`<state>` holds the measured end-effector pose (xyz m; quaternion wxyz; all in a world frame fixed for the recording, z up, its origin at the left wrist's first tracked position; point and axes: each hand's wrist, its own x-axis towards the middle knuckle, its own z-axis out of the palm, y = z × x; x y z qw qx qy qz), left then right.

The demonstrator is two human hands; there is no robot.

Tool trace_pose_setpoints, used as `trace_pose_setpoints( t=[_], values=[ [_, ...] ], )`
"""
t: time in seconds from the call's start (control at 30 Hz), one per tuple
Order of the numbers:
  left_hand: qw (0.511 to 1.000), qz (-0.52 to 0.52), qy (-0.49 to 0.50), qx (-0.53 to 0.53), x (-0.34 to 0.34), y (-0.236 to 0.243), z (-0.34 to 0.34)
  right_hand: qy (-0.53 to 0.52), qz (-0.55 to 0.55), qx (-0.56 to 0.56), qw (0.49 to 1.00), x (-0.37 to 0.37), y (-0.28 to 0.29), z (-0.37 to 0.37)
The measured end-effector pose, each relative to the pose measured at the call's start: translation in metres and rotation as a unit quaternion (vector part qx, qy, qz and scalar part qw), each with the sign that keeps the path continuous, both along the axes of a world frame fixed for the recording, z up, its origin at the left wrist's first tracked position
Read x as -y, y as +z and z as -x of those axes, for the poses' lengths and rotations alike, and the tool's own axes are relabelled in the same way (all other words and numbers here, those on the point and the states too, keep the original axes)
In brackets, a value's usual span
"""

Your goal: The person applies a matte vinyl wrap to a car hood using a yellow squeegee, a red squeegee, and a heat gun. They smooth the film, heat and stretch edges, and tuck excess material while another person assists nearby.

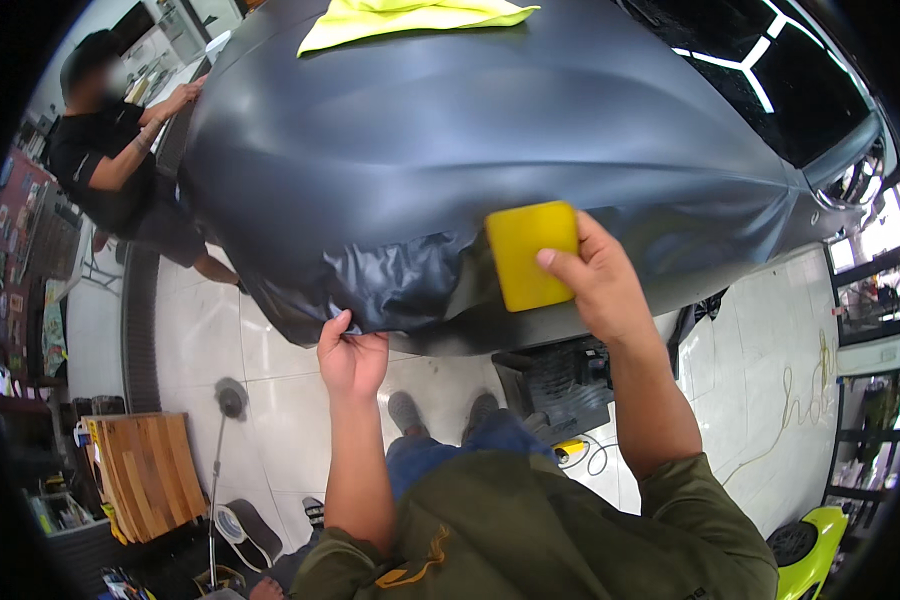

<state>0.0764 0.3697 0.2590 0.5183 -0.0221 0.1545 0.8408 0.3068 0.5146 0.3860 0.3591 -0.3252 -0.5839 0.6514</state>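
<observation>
A dark matte vinyl film (400, 275) covers the car's hood and hangs over its near edge, with wrinkles on the left part of that edge. My left hand (353, 360) is closed on the film's lower edge, thumb on top, beside the wrinkles. In my right hand (610, 285) is a flat yellow squeegee (530, 258), thumb across its face. It is held over the near side of the hood, right of the wrinkles; whether it touches the film I cannot tell. A folded bright yellow-green cloth (410, 22) lies on top of the hood.
Another person (110, 150) stands at the car's far left, hands at its edge. A black tray-like object (560, 390) lies on the floor below the hood. Around me are a wooden-slatted box (150, 470), a thin pole (215, 490), a yellow cord (792, 410) and a lime toy car (815, 550).
</observation>
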Motion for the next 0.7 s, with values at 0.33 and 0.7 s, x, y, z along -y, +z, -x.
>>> trace_pose_setpoints(
  t=[0.33, 0.7],
  values=[
    [1.000, -0.022, 0.000, -0.003, 0.003, -0.015, 0.006, -0.114, -0.422, 0.324, 0.839, -0.001, 0.030, 0.055],
    [0.996, -0.048, -0.071, 0.032, 0.008, -0.032, 0.014, -0.149, -0.640, 0.407, 0.635, 0.042, -0.018, 0.145]
  ],
)
